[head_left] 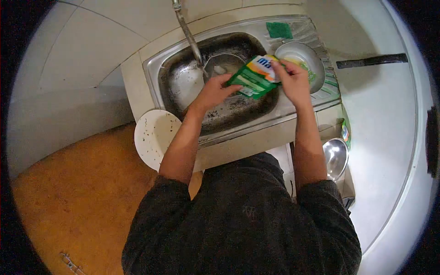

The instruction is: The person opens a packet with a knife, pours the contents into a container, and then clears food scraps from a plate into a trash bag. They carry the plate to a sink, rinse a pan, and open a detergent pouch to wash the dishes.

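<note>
A green, white and orange packet [256, 78] is held tilted above the sink basin [220, 114]. My left hand [216, 93] grips its lower left edge, fingers closed on it. At its upper right end, my right hand [294, 80] pinches the packet near the corner. Below the packet, a round bowl [231, 58] rests in the stained basin, under the faucet [189, 36]. Just beyond my right hand, a metal bowl [316, 57] with something green and yellow in it stands on the drainboard.
A green scouring pad [279, 30] lies at the drainboard's back. A white plate [153, 137] with dark specks sits at the counter's left front corner. Low on the right are a shiny metal bowl [335, 158] and another green packet [345, 132]. Tiled wall rises behind the sink.
</note>
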Tool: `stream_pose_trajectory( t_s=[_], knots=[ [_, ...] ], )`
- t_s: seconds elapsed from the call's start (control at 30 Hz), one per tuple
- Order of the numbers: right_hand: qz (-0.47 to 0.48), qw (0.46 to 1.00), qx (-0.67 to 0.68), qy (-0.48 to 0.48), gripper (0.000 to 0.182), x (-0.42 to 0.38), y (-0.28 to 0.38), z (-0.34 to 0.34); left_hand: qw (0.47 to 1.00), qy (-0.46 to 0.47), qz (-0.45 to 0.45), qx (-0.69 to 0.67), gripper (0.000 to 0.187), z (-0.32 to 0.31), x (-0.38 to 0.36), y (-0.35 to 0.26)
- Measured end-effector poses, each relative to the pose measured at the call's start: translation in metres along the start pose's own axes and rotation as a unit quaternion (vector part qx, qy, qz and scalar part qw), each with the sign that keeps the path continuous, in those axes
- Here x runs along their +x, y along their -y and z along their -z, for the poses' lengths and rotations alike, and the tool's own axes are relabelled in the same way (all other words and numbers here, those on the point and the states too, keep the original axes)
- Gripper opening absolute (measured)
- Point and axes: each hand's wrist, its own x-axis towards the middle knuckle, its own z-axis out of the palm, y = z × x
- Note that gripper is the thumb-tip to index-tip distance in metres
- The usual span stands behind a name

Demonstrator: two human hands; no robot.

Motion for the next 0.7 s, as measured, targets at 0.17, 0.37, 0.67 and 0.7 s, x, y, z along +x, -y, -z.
stream_pose_trajectory(
  t_s=[0.17,0.37,0.67,0.7],
  knots=[
    [0.057,0.998,-0.014,0.028,0.029,-0.017,0.007,0.000,0.998,0.047,0.037,0.000,0.025,0.010,0.003,-0.017],
    [0.074,0.994,-0.026,0.071,0.027,-0.024,0.001,0.011,0.998,0.046,0.008,0.040,0.027,-0.001,-0.003,-0.009],
    [0.084,0.994,-0.037,0.056,0.025,-0.015,0.013,0.037,0.985,0.030,0.166,0.041,0.028,-0.013,-0.010,-0.045],
    [0.079,0.996,-0.008,0.029,0.025,-0.013,0.019,0.043,0.993,0.018,0.108,0.037,0.029,-0.021,-0.011,-0.046]
  ],
)
